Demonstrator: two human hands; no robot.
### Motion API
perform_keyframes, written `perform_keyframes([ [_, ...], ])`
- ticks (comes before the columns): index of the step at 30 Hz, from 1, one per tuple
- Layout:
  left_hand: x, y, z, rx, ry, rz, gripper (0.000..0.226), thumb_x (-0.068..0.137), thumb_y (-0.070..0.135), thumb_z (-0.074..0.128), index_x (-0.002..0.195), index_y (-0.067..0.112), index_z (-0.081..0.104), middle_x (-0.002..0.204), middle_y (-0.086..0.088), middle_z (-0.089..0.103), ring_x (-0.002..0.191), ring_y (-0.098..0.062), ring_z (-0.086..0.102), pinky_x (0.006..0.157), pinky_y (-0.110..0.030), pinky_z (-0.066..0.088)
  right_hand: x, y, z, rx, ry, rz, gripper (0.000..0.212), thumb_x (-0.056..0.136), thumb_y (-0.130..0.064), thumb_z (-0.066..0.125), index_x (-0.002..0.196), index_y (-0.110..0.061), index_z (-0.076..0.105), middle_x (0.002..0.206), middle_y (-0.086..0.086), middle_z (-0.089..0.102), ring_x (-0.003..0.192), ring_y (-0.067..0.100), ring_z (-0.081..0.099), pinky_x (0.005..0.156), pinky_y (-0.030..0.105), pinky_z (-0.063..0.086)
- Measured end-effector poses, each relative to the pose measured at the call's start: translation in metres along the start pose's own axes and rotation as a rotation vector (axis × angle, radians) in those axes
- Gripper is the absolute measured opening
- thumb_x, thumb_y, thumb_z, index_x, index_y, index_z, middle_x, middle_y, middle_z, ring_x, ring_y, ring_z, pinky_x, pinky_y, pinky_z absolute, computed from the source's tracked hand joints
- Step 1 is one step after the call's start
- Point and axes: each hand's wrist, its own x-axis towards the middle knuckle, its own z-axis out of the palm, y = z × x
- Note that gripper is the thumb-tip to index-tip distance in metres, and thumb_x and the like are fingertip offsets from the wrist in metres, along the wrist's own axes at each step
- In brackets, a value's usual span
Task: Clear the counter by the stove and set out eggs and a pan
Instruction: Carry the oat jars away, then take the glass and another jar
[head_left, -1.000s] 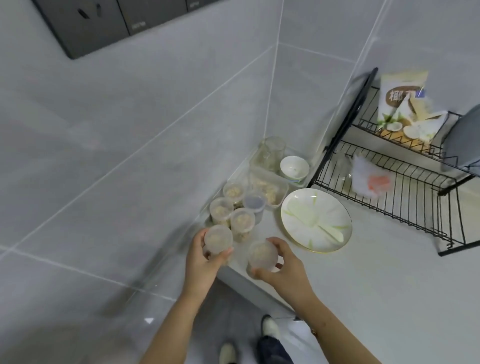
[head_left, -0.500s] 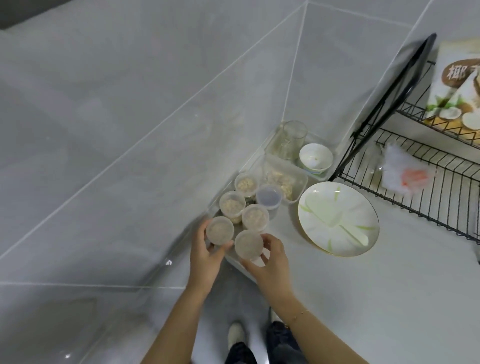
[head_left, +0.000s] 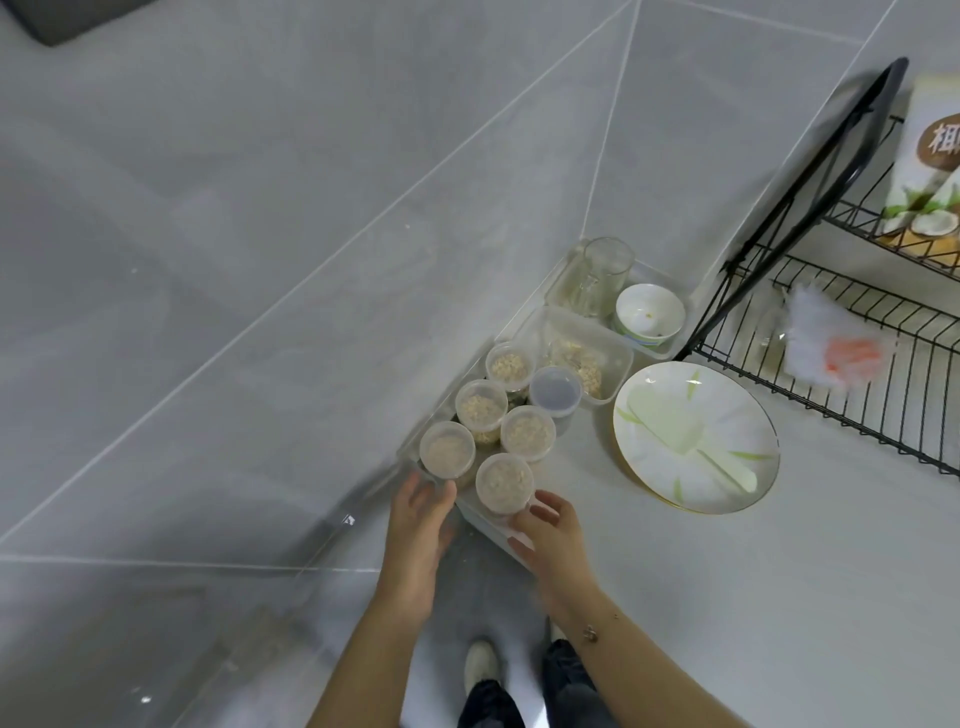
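Six small lidded tubs cluster at the counter (head_left: 727, 597) corner against the wall, five with pale grain, one (head_left: 555, 390) greyish. The left hand (head_left: 418, 525) rests loosely open just below the nearest-left tub (head_left: 447, 450); the right hand's (head_left: 550, 535) fingertips touch the nearest-right tub (head_left: 504, 483). Beyond: two clear trays, one glass (head_left: 605, 270), one bowl (head_left: 649, 314), one plate (head_left: 696, 436).

Six small round lidded plastic tubs (head_left: 504, 415) cluster on the pale counter (head_left: 727, 597) against the tiled wall (head_left: 260, 234), at the counter's near corner. Just behind them sits a rectangular clear plastic box (head_left: 597, 358), and behind that a clear glass jug (head_left: 605, 270) with a small round ceramic bowl (head_left: 649, 314) to its right. A wide round plate (head_left: 696, 436) lies right of the tubs, and a black wire dish rack (head_left: 857, 374) stands right of the plate.
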Motion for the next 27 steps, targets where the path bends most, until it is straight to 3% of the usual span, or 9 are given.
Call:
perform_keyframes([
  [2,-0.006,-0.006,0.004,-0.197,-0.034,-0.155,0.045,0.093,0.021,0.058,0.137,0.015,0.046,0.124,-0.004,0.063,0.111,-0.022,0.061,0.104,-0.044,0.043,-0.002,-0.003,-0.002,0.254,-0.018,0.135,0.032,0.087,0.001,0.058,0.118,-0.006,0.050,0.106,0.012,0.060,0.093,0.026,0.061,0.077,0.033,0.053],
  [4,-0.007,-0.012,0.008,-0.279,-0.036,-0.255,0.042,0.095,0.027,0.056,0.134,0.012,0.051,0.131,-0.011,0.058,0.111,-0.029,0.061,0.098,-0.042,0.047,-0.007,-0.007,-0.003,0.384,-0.034,0.173,0.017,0.091,0.001,0.051,0.107,-0.001,0.056,0.100,0.012,0.061,0.088,0.029,0.061,0.075,0.033,0.052],
  [8,-0.005,-0.012,0.015,-0.324,-0.017,-0.262,0.042,0.098,0.036,0.049,0.133,0.013,0.054,0.131,-0.012,0.059,0.108,-0.030,0.063,0.092,-0.040,0.051,-0.010,-0.014,0.000,0.368,-0.057,0.152,0.017,0.096,-0.011,0.048,0.087,-0.007,0.061,0.098,0.011,0.062,0.085,0.028,0.060,0.074,0.031,0.051],
  [11,-0.006,-0.008,0.015,-0.327,-0.025,-0.242,0.043,0.099,0.039,0.046,0.132,0.014,0.054,0.129,-0.010,0.061,0.111,-0.030,0.062,0.102,-0.045,0.046,-0.005,-0.016,0.001,0.341,-0.058,0.163,0.022,0.097,-0.021,0.046,0.102,-0.006,0.062,0.109,0.012,0.061,0.090,0.028,0.060,0.079,0.034,0.052],
  [16,-0.006,-0.006,0.012,-0.354,-0.006,-0.261,0.039,0.099,0.040,0.044,0.129,0.017,0.055,0.130,-0.008,0.060,0.114,-0.034,0.060,0.103,-0.048,0.043,-0.005,-0.023,0.004,0.317,0.010,0.144,0.037,0.100,-0.026,0.043,0.130,-0.007,0.052,0.126,0.011,0.054,0.111,0.029,0.056,0.085,0.036,0.048],
  [19,-0.006,-0.002,0.013,-0.368,-0.013,-0.269,0.041,0.100,0.040,0.042,0.131,0.017,0.052,0.131,-0.008,0.059,0.116,-0.037,0.058,0.104,-0.049,0.041,-0.007,-0.039,0.003,0.306,-0.019,0.053,0.034,0.102,-0.028,0.038,0.132,-0.017,0.048,0.126,0.004,0.054,0.121,0.026,0.052,0.097,0.039,0.044],
  [21,-0.006,0.001,0.014,-0.355,-0.022,-0.271,0.042,0.101,0.040,0.040,0.134,0.017,0.049,0.133,-0.008,0.058,0.117,-0.037,0.057,0.107,-0.048,0.039,-0.008,-0.049,0.004,0.304,-0.063,0.030,0.030,0.102,-0.028,0.038,0.129,-0.020,0.049,0.119,0.001,0.058,0.117,0.026,0.055,0.095,0.038,0.046],
  [27,-0.012,0.007,0.011,-0.317,-0.032,-0.289,0.043,0.099,0.038,0.044,0.135,0.016,0.051,0.135,-0.010,0.054,0.117,-0.036,0.057,0.106,-0.048,0.040,-0.013,-0.046,0.001,0.282,-0.049,0.056,0.036,0.101,-0.028,0.041,0.133,-0.014,0.048,0.125,0.006,0.056,0.122,0.028,0.052,0.103,0.045,0.042],
])
